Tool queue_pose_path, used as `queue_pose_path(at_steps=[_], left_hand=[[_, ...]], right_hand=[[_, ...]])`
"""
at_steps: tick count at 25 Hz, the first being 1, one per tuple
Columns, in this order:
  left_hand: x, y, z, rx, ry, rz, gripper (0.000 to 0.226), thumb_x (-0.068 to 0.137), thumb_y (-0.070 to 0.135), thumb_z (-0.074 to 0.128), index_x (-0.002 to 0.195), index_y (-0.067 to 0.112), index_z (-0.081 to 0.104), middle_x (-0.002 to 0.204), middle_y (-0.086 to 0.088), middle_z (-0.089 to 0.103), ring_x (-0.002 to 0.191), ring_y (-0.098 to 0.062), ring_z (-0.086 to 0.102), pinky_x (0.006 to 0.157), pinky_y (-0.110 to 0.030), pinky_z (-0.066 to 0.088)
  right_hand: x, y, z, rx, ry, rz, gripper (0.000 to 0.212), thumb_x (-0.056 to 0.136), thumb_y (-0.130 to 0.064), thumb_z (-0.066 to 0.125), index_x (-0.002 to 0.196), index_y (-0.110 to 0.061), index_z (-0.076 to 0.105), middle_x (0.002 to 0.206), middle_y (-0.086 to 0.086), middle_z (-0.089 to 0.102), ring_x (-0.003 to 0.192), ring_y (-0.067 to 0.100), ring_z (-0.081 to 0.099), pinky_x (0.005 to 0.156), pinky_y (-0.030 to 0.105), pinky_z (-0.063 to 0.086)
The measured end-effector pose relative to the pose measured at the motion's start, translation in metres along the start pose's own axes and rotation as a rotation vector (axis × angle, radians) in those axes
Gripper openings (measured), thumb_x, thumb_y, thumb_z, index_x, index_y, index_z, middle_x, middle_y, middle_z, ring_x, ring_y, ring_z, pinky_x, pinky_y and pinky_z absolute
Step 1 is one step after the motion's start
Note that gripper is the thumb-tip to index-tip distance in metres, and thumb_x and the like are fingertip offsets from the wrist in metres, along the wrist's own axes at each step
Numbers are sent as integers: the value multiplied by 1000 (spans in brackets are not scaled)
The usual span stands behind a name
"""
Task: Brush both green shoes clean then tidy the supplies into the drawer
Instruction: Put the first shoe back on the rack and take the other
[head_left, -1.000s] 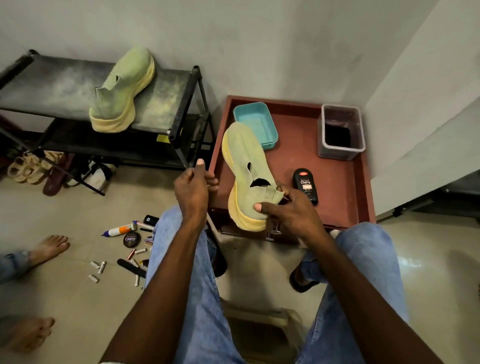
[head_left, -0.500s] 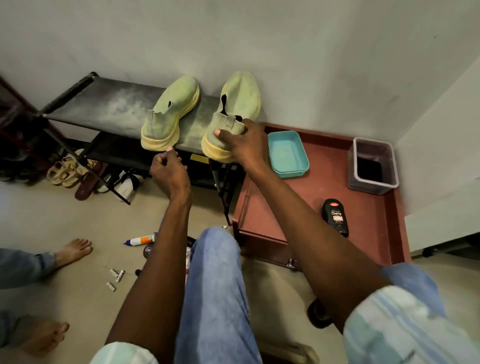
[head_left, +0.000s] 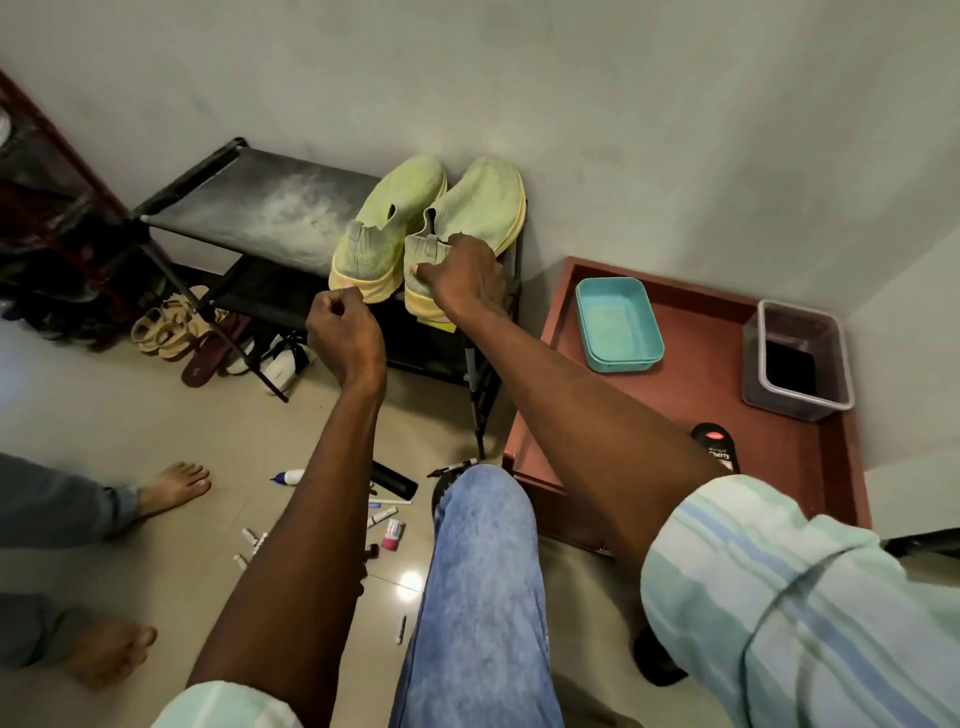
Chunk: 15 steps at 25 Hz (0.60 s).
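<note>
Now both green knit slip-on shoes with yellow soles stand side by side, sides touching, at the right end of the black metal shoe rack's (head_left: 270, 208) top shelf, toes toward the wall; one second ago only the left shoe (head_left: 389, 228) was on that shelf and the right shoe (head_left: 467, 218) was held over the red-brown wooden drawer (head_left: 810, 467). Half a second ago the two shoes stood apart.

The right hand (head_left: 462, 280) grips the heel collar of the right shoe, thumb on the left side of the collar and fingers curled over its right side. The left hand (head_left: 340, 332) is a closed fist just below the heel of the left shoe; whether it holds anything cannot be told.

Count: two green shoes; one teal plastic tray (head_left: 618, 325), one clear plastic box (head_left: 797, 358) and one black polish bottle (head_left: 717, 447) in the drawer, which lies on the floor just right of the rack.

Both uppers are pale green knit with grey-green heel collars and a thick yellow sole. Small items lie scattered on the floor tiles (head_left: 104, 415) below the rack.
</note>
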<state>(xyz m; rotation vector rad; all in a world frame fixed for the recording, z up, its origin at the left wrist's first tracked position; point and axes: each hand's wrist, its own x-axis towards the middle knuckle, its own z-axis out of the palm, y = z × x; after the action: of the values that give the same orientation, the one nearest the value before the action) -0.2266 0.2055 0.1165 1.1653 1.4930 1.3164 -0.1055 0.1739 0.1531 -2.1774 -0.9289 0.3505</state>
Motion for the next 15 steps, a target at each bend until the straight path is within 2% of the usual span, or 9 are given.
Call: queue_pose_path(at_steps=[3,4,6,7,9,11,13,15], left_hand=[[-1,5,2,62,12,39,12,90,22,57,87,10,59,93,-8,65,75,-15,57,76,-37,53],[-1,8,3,86,1,61,12,89,20,59,93,9,59,102,-9,62,78,-12,55,75,-30,50],[5,14,3,143,-56,140,27,84,16,66,108,9,57,117,-8,54,90,-12,56,75,-20,45],[14,16,4,193,-110,183,38,80,14,68,116,11,55,122,-7,50,99,-15,55,78,-21,45],[35,23,9,344,-289,234,62,76,15,71,133,20,45,131,-9,44,112,-19,49,89,-26,44],[55,32,16,510,-486,309,78,72,21,76,141,26,38,134,-12,45,118,-24,49,97,-34,46],[67,38,24,673,-593,385,79,69,22,79,139,24,42,130,-15,53,114,-31,55,95,-42,50],[70,43,32,782,-575,400,68,74,20,76,134,19,46,126,-16,57,112,-35,57,93,-45,51]], right_hand=[[2,1,-4,-48,-69,-20,61,76,-53,72,122,-16,56,123,10,58,112,33,57,76,32,40],[-3,0,-6,-70,-72,-32,71,74,-56,72,129,-17,51,133,13,51,119,36,52,82,36,43],[-16,-5,-9,-79,32,-125,84,75,-55,71,142,-17,38,151,17,31,134,39,37,99,44,42],[-20,-7,-10,-43,124,-197,81,79,-49,70,143,-14,36,153,17,27,137,37,33,103,45,40],[-21,-10,-15,56,259,-275,66,84,-33,66,139,-9,41,151,17,31,134,34,38,103,45,43],[-17,-10,-18,67,265,-294,57,85,-27,62,136,-7,44,146,17,38,128,34,44,99,46,45],[-10,-8,-15,0,238,-359,54,85,-27,60,132,-6,46,141,16,43,122,33,48,97,46,46],[-2,-7,-11,-51,222,-403,51,86,-28,59,130,-5,48,137,17,46,117,33,51,94,44,47]])
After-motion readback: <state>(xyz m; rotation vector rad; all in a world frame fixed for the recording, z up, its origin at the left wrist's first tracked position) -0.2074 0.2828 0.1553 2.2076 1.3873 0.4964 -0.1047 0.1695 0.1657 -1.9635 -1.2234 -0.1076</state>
